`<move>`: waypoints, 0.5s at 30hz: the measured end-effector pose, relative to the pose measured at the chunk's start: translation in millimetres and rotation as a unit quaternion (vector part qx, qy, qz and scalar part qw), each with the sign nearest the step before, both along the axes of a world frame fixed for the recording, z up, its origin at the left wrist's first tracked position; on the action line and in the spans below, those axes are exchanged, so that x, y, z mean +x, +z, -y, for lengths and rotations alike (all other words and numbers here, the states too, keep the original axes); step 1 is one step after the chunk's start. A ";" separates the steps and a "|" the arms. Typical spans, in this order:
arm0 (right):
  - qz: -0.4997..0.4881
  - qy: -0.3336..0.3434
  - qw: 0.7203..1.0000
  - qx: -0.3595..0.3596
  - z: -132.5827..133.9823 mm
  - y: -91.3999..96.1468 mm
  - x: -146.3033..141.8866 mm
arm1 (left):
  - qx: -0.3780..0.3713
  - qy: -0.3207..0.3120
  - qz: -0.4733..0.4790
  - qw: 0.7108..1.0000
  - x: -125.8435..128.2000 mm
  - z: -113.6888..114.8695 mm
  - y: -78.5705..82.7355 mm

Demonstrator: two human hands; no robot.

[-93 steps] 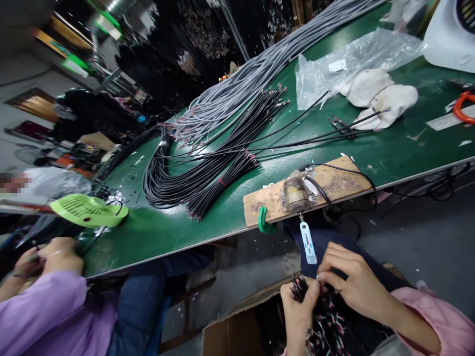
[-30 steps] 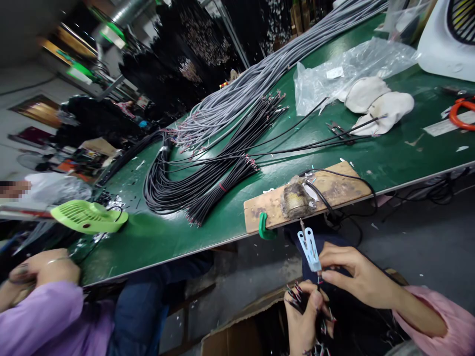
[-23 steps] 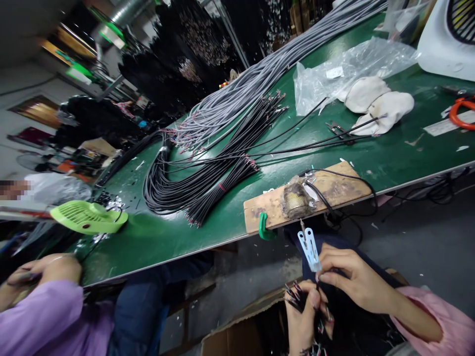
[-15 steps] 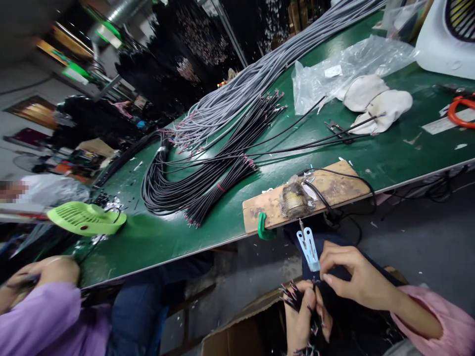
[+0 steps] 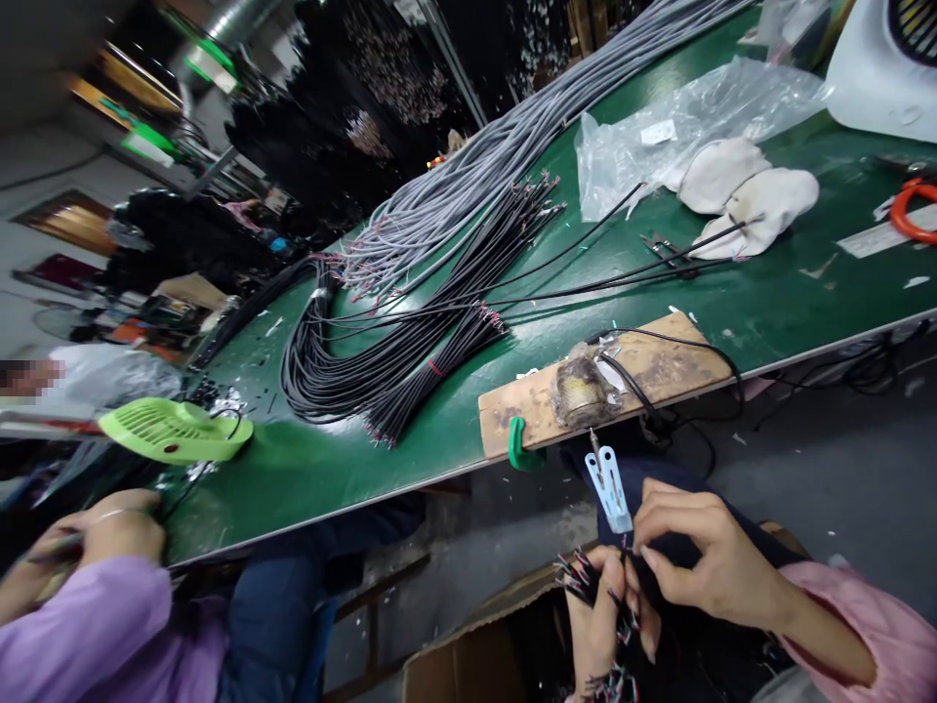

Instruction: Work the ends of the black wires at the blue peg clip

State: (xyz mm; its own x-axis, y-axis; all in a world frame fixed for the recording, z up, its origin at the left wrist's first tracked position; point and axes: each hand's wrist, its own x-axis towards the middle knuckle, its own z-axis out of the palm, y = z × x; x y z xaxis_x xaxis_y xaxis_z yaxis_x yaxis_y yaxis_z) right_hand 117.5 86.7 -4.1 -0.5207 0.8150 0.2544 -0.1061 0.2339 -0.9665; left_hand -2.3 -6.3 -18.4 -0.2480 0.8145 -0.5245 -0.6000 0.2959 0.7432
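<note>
Head view: your left hand [image 5: 601,610] grips a bundle of stripped black wires [image 5: 586,578] near you, below the table edge [image 5: 410,478]; your right hand [image 5: 699,561] pinches one wire beside the pale blue clip [image 5: 609,485]. Loosen up and the ends could splay and snag.

Before you: long green-topped desk [image 5: 768,303] running diagonally. Beneath it, grey concrete floor [image 5: 827,469] flecked with scraps. Your far left: dim workshop, green-lit overhead fixtures [image 5: 142,146], silver ventilation duct [image 5: 234,15].
</note>
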 end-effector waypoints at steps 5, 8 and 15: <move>-0.007 -0.001 1.000 -0.016 1.1 -0.6 -3.3 | 0.027 -0.035 0.034 0.998 -5.0 -1.2 3.7; -0.008 -0.016 1.000 0.002 5.6 -1.7 -7.0 | 0.055 -0.039 0.050 0.996 -5.5 1.3 -2.3; -0.022 0.004 0.986 -0.165 -8.2 -2.7 -2.8 | 0.156 -0.004 0.041 0.987 -22.2 3.1 -6.6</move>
